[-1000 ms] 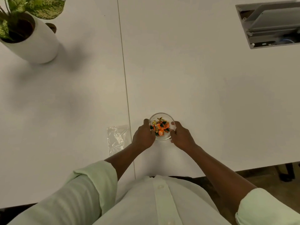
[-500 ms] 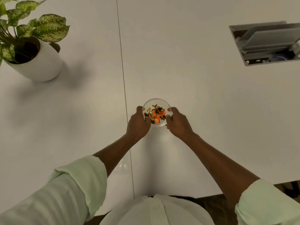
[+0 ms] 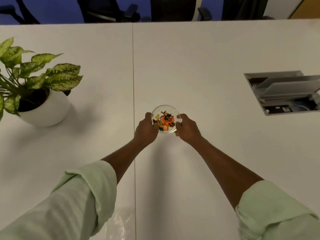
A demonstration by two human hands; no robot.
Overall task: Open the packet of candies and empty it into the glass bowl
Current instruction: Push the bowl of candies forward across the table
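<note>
a broad white table point(image 3: 190, 70) made of two panels fills the view, a thin seam running from far to near just left of the middle, with dark office chairs point(image 3: 107, 9) against blue flooring beyond its far edge. near the centre, just right of the seam, sits a small round clear glass bowl point(image 3: 165, 108) holding wrapped candies in orange, green and gold point(image 3: 164, 122). the left hand point(image 3: 146, 130) curls against the bowl's left side, thumb up at the rim, and the right hand point(image 3: 187, 129) does the same on the right side, so the bowl is clasped between them (whether it rests on the table or is lifted just off it, i cannot tell). both forearms are bare, with pale green sleeves rolled up point(image 3: 90, 189) near the elbows. at the near edge, just left of the seam and partly hidden by the left sleeve, lies a crumpled clear plastic packet point(image 3: 122, 224), flat on the table and well apart from the bowl. to the far left stands a round white pot with a speckled green leafy plant point(image 3: 45, 108). to the right, a grey metal cable hatch point(image 3: 284, 94) is set into the table with its flap raised.
</note>
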